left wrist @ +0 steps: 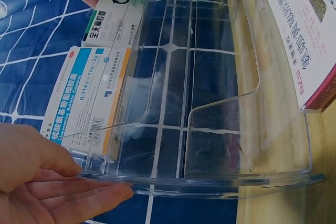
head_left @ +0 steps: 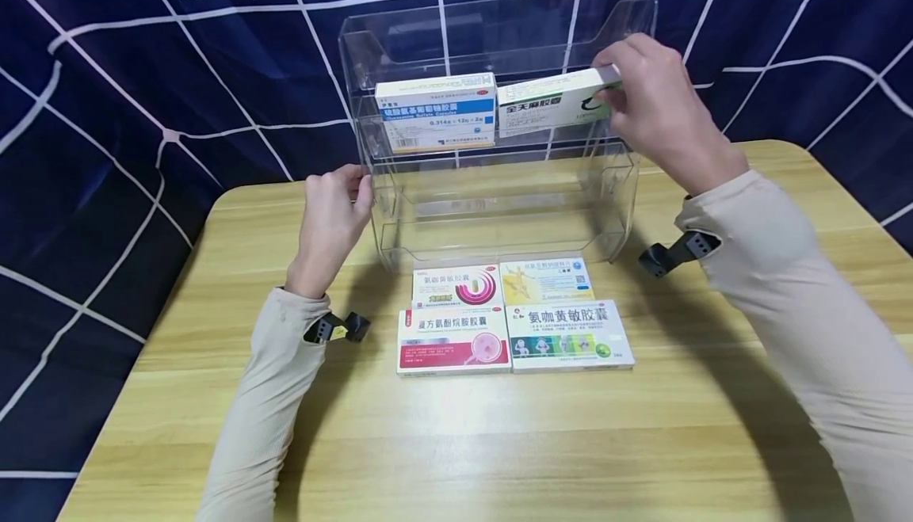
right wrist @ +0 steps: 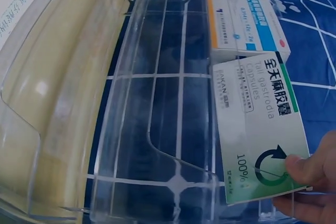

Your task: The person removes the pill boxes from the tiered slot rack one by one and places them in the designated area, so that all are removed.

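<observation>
My right hand (head_left: 659, 102) pinches a white-and-green medicine box (right wrist: 262, 129) by its right end, thumb on the printed front. This box sits tilted at the upper tier of a clear plastic rack (head_left: 499, 249), its right end raised. Beside it, a white, blue and orange medicine box (head_left: 438, 118) stands upright in that tier. At the rack's left side, my left hand (head_left: 331, 221) holds the side panel's edge between thumb and fingers; the left wrist view shows the fingers (left wrist: 89, 200) along the panel's outside.
In front of the rack, several medicine boxes lie flat in two rows: a pink-ringed box (head_left: 456, 287), a yellow-and-white box (head_left: 548, 280), a red-and-white box (head_left: 454, 340) and a green-patterned box (head_left: 569, 336). The wooden table (head_left: 499, 451) meets a dark blue checked cloth (head_left: 93, 213) behind.
</observation>
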A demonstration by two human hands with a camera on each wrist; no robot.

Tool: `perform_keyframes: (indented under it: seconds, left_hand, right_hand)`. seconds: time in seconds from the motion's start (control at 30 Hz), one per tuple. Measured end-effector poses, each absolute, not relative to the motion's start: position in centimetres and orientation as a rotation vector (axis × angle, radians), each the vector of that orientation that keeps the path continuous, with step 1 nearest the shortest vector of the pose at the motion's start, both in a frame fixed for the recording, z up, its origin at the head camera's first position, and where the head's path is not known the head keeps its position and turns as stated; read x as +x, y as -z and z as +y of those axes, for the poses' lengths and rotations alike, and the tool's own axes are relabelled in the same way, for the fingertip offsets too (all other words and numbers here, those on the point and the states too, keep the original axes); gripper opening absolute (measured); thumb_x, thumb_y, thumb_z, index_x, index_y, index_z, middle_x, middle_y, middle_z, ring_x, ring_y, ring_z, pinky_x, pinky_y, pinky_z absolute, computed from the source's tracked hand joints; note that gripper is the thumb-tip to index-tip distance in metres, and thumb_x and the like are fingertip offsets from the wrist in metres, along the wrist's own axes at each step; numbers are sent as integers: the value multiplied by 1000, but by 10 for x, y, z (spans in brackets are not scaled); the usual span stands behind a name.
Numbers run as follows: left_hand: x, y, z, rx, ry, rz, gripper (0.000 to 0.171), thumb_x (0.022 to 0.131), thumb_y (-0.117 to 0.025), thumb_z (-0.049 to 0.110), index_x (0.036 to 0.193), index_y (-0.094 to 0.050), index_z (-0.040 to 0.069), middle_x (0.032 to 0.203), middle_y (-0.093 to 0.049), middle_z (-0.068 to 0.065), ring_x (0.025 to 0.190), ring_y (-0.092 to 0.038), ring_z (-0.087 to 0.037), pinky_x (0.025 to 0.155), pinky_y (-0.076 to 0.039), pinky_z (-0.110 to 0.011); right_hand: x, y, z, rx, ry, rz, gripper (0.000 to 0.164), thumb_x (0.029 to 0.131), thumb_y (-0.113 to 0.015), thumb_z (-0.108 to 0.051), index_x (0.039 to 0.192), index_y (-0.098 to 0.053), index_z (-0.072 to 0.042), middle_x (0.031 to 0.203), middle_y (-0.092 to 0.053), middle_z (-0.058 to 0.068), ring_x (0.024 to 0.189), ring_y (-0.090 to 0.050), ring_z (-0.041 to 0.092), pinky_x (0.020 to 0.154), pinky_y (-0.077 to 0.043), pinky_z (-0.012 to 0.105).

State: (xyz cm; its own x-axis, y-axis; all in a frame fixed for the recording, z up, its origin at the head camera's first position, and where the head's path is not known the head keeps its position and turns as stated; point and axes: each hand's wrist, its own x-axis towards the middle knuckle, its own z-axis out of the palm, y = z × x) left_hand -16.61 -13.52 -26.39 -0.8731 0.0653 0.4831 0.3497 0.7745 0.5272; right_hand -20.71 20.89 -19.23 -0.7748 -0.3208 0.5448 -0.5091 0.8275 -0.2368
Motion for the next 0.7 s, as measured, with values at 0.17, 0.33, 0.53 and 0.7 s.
perform_keyframes:
  seconds: [0.17,0.33,0.53,0.7]
  left_hand:
    - [-166,263,-135,-316,873,-2511,22,91,-52,1,94,-70,-12,86,-71,-23,76,-72,-31,69,-58,-42]
    - [-166,263,-136,-318,872,-2508,22,91,-53,2,94,-70,-12,85,-71,-22,76,-72,-30,69,-58,-41]
    - [-166,264,-135,-337,882,-2498,22,91,-52,2,93,-69,-12,85,-71,-22,75,-72,-30,67,-58,-41]
    - [-166,263,-135,-349,905,-2485,22,91,-53,2,93,-69,-13,85,-71,-23,74,-72,-30,67,-58,-40]
  right_hand:
    - [-201,185,211,626,-522,-2467,24,83,-57,15,107,-58,11,104,-60,28,96,-55,41,86,-43,49]
    - [-191,178,215,688,-510,-2344,26,80,-55,19,105,-59,11,101,-60,26,87,-52,34,73,-38,37]
    - [-174,172,220,682,-561,-2281,36,76,-48,23,107,-61,10,101,-62,23,85,-52,27,76,-34,16]
    - [-162,176,222,578,-747,-2330,25,82,-57,15,106,-60,10,95,-63,10,82,-51,2,78,-39,4]
